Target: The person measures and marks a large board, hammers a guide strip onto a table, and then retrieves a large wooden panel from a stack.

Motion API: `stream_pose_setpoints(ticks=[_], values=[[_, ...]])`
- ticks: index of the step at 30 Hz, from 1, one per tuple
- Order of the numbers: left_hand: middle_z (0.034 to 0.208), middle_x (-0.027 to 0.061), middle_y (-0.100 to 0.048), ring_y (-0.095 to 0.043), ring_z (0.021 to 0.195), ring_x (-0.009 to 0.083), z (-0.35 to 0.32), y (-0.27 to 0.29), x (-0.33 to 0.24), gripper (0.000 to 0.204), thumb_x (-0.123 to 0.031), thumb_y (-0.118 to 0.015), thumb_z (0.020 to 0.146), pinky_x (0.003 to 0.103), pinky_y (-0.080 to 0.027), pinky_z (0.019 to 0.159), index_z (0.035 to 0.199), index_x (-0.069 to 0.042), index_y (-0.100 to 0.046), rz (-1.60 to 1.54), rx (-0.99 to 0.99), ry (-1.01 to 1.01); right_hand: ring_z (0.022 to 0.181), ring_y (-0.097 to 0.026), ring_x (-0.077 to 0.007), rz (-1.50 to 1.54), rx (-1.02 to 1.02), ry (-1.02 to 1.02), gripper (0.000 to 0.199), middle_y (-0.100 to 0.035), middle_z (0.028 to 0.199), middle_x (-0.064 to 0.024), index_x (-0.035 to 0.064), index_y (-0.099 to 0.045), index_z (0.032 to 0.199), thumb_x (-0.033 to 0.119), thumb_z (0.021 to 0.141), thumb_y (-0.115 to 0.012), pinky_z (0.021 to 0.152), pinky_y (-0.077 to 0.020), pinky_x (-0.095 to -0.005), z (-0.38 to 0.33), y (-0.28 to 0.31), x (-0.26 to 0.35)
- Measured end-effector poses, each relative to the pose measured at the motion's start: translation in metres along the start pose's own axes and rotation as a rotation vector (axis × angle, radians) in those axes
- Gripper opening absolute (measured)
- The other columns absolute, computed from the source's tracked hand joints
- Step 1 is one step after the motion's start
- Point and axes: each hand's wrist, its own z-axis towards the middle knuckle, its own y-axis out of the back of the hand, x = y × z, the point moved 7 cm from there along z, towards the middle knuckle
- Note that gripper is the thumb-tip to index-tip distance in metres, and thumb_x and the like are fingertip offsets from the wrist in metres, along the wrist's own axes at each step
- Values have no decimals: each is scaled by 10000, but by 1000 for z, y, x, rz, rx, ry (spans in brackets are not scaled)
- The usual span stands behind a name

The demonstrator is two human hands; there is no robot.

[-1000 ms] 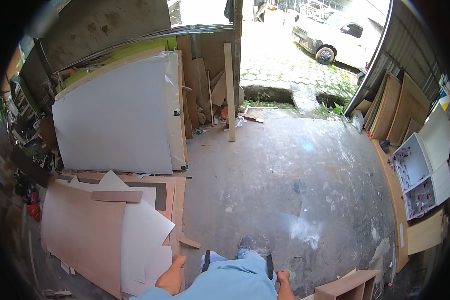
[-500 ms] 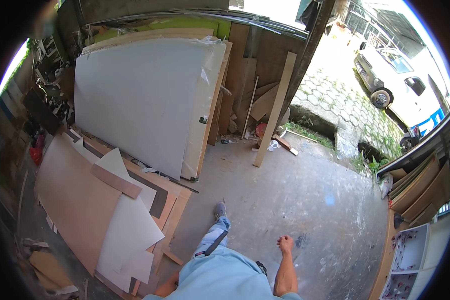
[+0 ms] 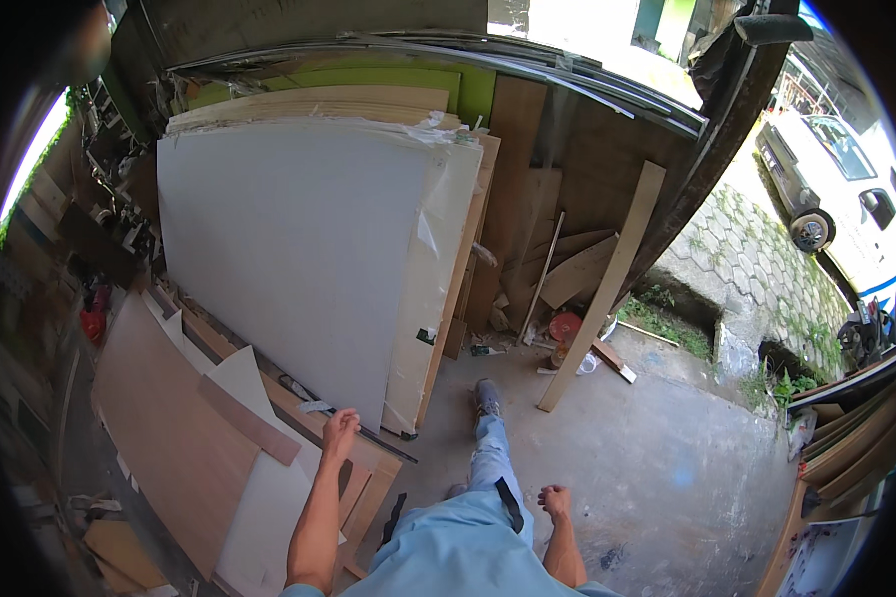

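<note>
My left hand [image 3: 340, 435] is raised in front of me, its fingers loosely curled in with no object visible in them. Under and beyond it lie loose sheets and strips of board, among them a brown panel [image 3: 174, 438] and a white sheet [image 3: 269, 527]. My right hand [image 3: 556, 500] hangs low over the concrete floor, fingers also curled, and nothing shows in it. Ahead, a large white panel [image 3: 279, 259] leans with a stack of boards behind it. Neither hand appears to touch any of these.
A tall narrow plank [image 3: 607, 284] leans near the doorway, with scrap wood and a red round object [image 3: 564, 326] beside it. Outside are a drainage gap, paving and a white vehicle [image 3: 846, 199]. Boards [image 3: 851, 428] stand at the right. Concrete floor [image 3: 657, 497] stretches between.
My left hand has swung forward into view from beside my body. My right hand has come lower and slightly left. The white panel and plank now appear larger and nearer as I step forward.
</note>
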Motion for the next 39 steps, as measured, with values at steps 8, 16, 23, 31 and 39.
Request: stream_pose_setpoints(ticks=[8, 16, 23, 31, 39], values=[[1064, 65, -708, -679, 963, 155, 177, -130, -297, 300, -201, -631, 986, 291, -513, 836, 1217, -11, -648, -226, 134, -255, 664, -669, -192, -77, -315, 777, 204, -702, 787, -107, -13, -691, 1035, 145, 968, -579, 649, -541, -330, 108, 11, 455], [1180, 166, -649, -599, 1141, 339, 270, -208, -521, 348, -136, -666, 901, 416, -466, 1000, 1213, 14, -628, 289, 86, -863, 964, -612, -311, -225, -567, 1660, 131, -649, 989, -107, 47, -636, 1012, 31, 883, -623, 861, -468, -410, 21, -28, 879], [1204, 229, -609, -462, 1286, 382, 323, -272, -561, 423, -159, -658, 843, 480, -343, 1102, 1213, 38, -608, 691, 22, -1080, 1239, -518, -276, -545, -857, 1807, 345, -576, 1303, -87, 55, -620, 1150, 114, 818, -692, 1024, -401, -445, 29, -58, 1030], [1097, 204, -629, -518, 1217, 368, 361, -298, -555, 313, -168, -652, 823, 505, -366, 1074, 1072, 21, -640, 932, 141, -1090, 1250, -504, -281, -800, -1008, 1664, 467, -553, 1320, -148, 25, -640, 1194, 230, 777, -695, 1035, -356, -505, 55, -97, 1073], [1134, 176, -633, -548, 1208, 360, 333, -289, -524, 371, -149, -631, 817, 489, -384, 1076, 1137, 39, -628, 905, -101, -1307, 1134, -548, -275, -855, -965, 1734, 337, -581, 1131, -160, -19, -653, 1083, 106, 770, -647, 981, -382, -474, 62, -121, 1084]])
